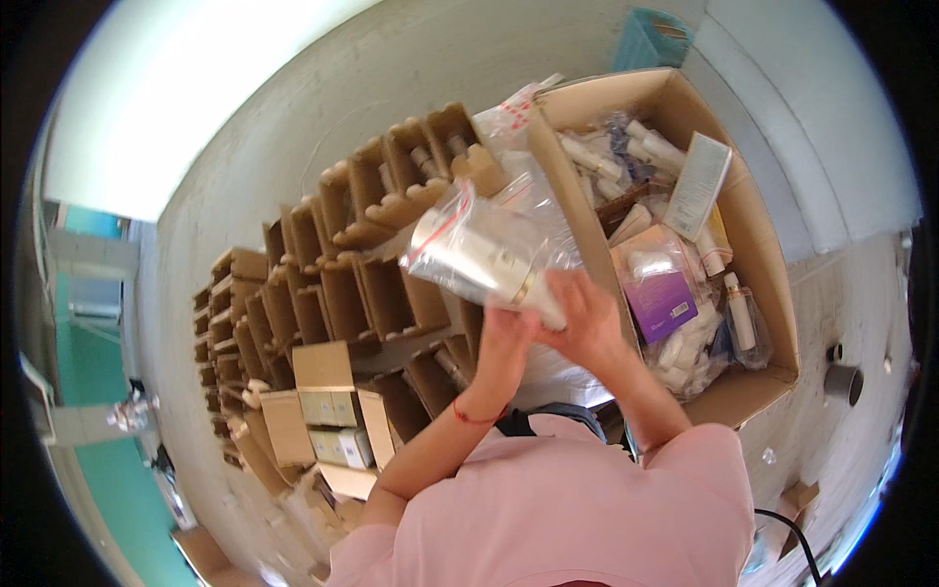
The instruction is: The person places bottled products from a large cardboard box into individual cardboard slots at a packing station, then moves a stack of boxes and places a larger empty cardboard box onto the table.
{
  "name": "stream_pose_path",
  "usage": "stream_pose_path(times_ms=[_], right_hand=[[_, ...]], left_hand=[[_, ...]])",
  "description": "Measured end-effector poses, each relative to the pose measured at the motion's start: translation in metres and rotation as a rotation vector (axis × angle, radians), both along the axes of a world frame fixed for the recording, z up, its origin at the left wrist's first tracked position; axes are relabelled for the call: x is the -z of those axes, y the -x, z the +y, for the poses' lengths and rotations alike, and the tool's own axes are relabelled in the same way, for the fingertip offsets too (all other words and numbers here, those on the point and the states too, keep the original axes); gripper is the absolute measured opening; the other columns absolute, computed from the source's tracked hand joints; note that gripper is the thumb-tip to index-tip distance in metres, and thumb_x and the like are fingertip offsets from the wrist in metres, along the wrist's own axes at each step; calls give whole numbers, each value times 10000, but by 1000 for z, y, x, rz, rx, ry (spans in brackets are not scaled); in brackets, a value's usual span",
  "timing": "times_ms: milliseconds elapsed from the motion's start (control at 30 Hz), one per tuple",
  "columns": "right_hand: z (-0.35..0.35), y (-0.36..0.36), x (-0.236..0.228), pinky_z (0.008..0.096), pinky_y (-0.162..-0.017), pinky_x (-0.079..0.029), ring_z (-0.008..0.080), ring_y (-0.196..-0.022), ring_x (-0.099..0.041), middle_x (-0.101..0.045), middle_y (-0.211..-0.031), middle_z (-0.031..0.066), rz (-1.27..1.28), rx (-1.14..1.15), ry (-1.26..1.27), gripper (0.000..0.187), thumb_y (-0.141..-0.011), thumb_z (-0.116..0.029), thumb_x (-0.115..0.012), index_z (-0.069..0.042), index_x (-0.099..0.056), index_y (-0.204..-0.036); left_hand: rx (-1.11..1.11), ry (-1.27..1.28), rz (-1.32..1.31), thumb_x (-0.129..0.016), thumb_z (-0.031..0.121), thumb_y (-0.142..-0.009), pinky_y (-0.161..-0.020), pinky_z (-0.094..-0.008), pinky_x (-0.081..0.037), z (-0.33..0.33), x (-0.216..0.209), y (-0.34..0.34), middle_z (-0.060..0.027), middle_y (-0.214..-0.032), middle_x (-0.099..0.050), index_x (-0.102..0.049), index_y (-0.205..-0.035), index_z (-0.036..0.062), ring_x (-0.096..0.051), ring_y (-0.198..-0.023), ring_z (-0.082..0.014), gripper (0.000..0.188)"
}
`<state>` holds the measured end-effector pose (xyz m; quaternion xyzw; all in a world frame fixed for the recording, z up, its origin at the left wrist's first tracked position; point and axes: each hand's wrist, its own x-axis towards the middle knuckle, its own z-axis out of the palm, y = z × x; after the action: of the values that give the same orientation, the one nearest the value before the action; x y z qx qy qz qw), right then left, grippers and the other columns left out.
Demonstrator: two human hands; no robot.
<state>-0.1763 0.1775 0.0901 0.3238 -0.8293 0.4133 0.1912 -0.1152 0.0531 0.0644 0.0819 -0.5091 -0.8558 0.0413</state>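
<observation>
A big open carton (pixel 758 245) of packaged bottles sits right of rows of small open boxes (pixel 323 293). Over their shared edge, both hands pinch a zip bag (pixel 479 249) holding a silver tube, its long axis running up-left from the right hand (pixel 587 318) and left hand (pixel 504 342).

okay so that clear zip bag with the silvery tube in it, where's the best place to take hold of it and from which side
Probably the lower end of the clear zip bag, where the silvery tube gives something firm to close on. Come from below, as the left hand and right hand do. The upper end by the red zip strip looks like loose, slippery film.
</observation>
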Motion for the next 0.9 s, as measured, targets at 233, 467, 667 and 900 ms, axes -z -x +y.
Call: stream_pose_path(times_ms=[233, 467, 667, 900], right_hand=[[-2, -84, 15, 362, -632, -501, 321, -748, -583, -570, -922, 147, -145, -208, 38, 536, -583, -146, -770, -21, -513, -1037], [-19, -119, 36, 357, -809, -482, 241, -952, -573, -545, -1018, 115, -738, -175, 500, 450, -762, -139, -706, -58, -446, -1120], [-58, -159, 37, 375, -972, -396, 265, -1105, -505, -494, -1215, 175, -2062, -700, 1164, 457, -933, -418, -427, -44, -411, -1196], [-60, -161, 62, 336, -899, -435, 207, -1029, -531, -541, -1061, 91, -2294, -1156, 1725, 434, -940, -364, -378, -32, -428, -1214]], left_hand=[[-455, -102, 3, -581, 201, -866, -941, -453, -417, -55, -49, -40, -124, -1235, -468, -266, -1352, 96, -490, -1094, -272, 589], [-564, -46, 68, -393, 294, -963, -911, -396, -432, -76, -40, -88, -105, -1107, -521, -479, -1103, 21, -525, -1025, -231, 319], [-740, 924, 304, -396, 243, -961, -847, -370, -430, -59, -38, -109, -135, -1063, -540, -538, -978, -18, -520, -993, -259, 298], [36, 1254, 781, -590, 214, -802, -862, -426, -429, -35, -22, -133, -135, -1050, -574, -595, -939, 32, -546, -952, -328, 227]])
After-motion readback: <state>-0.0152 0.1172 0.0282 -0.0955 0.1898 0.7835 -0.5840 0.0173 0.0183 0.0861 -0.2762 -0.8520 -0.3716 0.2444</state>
